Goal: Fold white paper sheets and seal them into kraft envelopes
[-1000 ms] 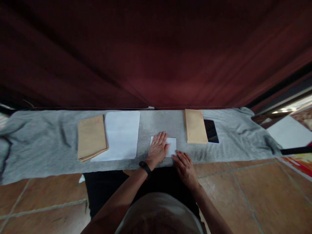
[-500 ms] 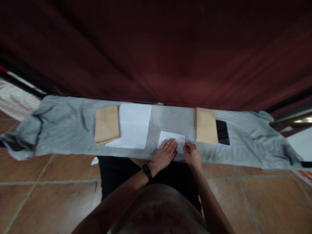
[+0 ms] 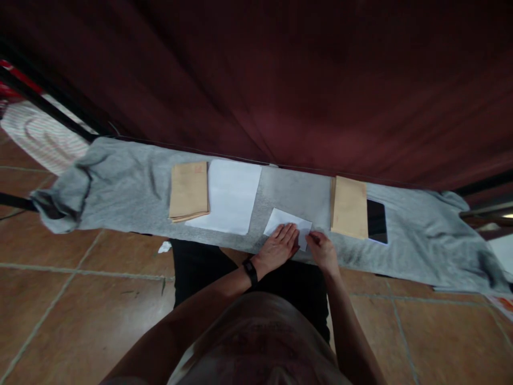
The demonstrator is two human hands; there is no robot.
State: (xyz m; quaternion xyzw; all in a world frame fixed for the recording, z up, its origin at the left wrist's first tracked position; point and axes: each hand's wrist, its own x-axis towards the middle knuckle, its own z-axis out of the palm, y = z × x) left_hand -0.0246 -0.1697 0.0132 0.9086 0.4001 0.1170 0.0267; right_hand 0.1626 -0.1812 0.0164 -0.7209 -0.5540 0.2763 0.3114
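The person sat on the tiled floor (image 3: pixel 72 299) before a long grey cloth (image 3: pixel 132 187) that was spread along the foot of a dark red curtain (image 3: pixel 280 80). The left hand (image 3: pixel 278 247) lay flat and open on a small folded white paper (image 3: pixel 285 219), with the fingers stretched forward; I judged that it pressed the paper down so that it would not slide on the cloth. A black band (image 3: pixel 250 271) was around that wrist. The right hand (image 3: pixel 323 251) was at the right near corner of the same paper, with the fingers curled in. It seemed to pinch or press the edge there, but I could not tell if it really gripped it. The paper itself rested on the cloth, directly in front of the person, between the two piles.

On the left side lay a stack of brown envelopes (image 3: pixel 189 191), and just beside it, touching, a bigger white sheet (image 3: pixel 228 198), flat and unfolded. On the right side was another stack of brown envelopes (image 3: pixel 348 207), and its edge lay partly over a dark phone (image 3: pixel 377 222). All envelopes looked closed and flat; what was inside them, if anything, could not be seen. A small white scrap (image 3: pixel 164 247) lay on the floor near the cloth's edge.
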